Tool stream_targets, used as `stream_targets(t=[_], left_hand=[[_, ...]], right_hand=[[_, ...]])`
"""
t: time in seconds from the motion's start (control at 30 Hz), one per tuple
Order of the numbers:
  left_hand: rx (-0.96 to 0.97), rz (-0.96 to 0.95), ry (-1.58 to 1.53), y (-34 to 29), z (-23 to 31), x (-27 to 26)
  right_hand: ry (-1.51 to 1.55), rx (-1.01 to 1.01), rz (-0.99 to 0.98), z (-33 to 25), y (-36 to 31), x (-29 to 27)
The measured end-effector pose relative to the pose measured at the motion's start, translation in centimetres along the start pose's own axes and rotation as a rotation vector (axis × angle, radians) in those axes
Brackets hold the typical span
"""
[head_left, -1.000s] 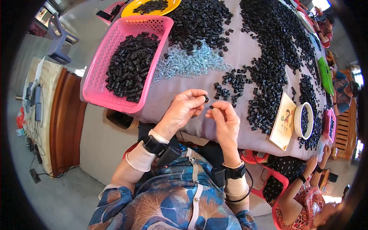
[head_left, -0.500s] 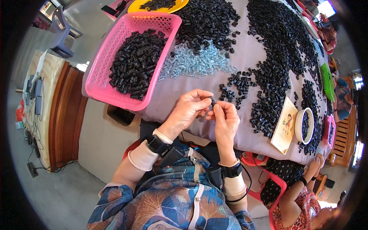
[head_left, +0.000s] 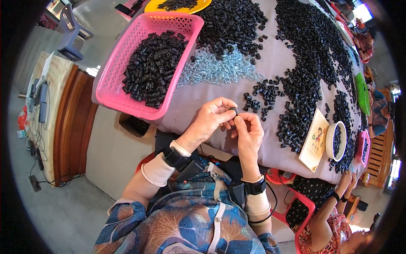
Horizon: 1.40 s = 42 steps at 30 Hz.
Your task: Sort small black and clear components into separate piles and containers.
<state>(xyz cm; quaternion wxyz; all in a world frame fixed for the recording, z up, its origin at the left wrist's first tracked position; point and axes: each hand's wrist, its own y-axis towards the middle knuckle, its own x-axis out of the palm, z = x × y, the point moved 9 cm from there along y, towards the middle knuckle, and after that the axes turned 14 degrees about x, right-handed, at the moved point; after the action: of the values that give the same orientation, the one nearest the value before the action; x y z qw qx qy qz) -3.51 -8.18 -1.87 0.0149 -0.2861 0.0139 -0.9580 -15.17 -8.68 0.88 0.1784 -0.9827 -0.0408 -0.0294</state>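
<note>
Both hands meet just above the near edge of the table, with a small black plastic piece (head_left: 234, 111) pinched between their fingertips. My left hand (head_left: 211, 117) grips it between thumb and index finger. From the other side, the thumb and fingers of my right hand (head_left: 248, 132) close on the same piece, mostly covering it. Behind the hands lies a heap of small clear-blue springs (head_left: 220, 67). A pink basket (head_left: 103, 91) full of similar black pieces (head_left: 154, 63) stands to the left. Loose black pieces (head_left: 264, 95) are scattered to the right of the springs.
Large spreads of black pieces (head_left: 304, 63) cover the cloth-covered table (head_left: 203, 97). A yellow plate (head_left: 203, 6) stands at the back. On the right are a booklet (head_left: 314, 142), a white round bowl (head_left: 341, 152) and a green basket (head_left: 362, 93). Another person (head_left: 325, 224) sits at lower right.
My fingers have shifted slightly around the black piece, which shows less now. The whole view has moved a little; both hands stay together in the same place.
</note>
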Motion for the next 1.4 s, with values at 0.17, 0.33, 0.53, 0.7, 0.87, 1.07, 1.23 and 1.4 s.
stream_targets(t=[0.17,0.33,0.53,0.7,0.87,1.07,1.23,1.4], left_hand=[[-0.054,0.035,-0.051,-0.1,-0.6,-0.6],[-0.056,0.074,-0.147,-0.2,-0.6,-0.5],[-0.091,0.048,-0.096,-0.3,-0.3,-0.3],[-0.087,0.039,-0.035,-0.4,-0.3,-0.4],[-0.096,0.002,-0.047,-0.4,0.0,-0.1],[-0.004,0.011,-0.178,-0.3,-0.1,-0.2],[0.005,0.086,-0.185,-0.3,-0.5,-0.6],[-0.017,0.116,-0.188,-0.6,-0.2,-0.6]], right_hand=[[0.022,-0.003,-0.052,0.0,0.1,0.6],[-0.045,-0.082,-0.018,-0.8,-0.2,0.8],[-0.094,-0.112,0.034,-1.2,-0.2,0.0],[-0.105,-0.152,0.026,-1.3,-0.4,0.2],[-0.118,-0.169,-0.015,-1.7,-0.3,0.3],[0.029,-0.023,-0.092,-0.2,0.3,1.6],[-0.067,-0.151,-0.045,-1.3,0.5,2.0],[0.054,0.023,-0.102,-0.1,1.4,2.0]])
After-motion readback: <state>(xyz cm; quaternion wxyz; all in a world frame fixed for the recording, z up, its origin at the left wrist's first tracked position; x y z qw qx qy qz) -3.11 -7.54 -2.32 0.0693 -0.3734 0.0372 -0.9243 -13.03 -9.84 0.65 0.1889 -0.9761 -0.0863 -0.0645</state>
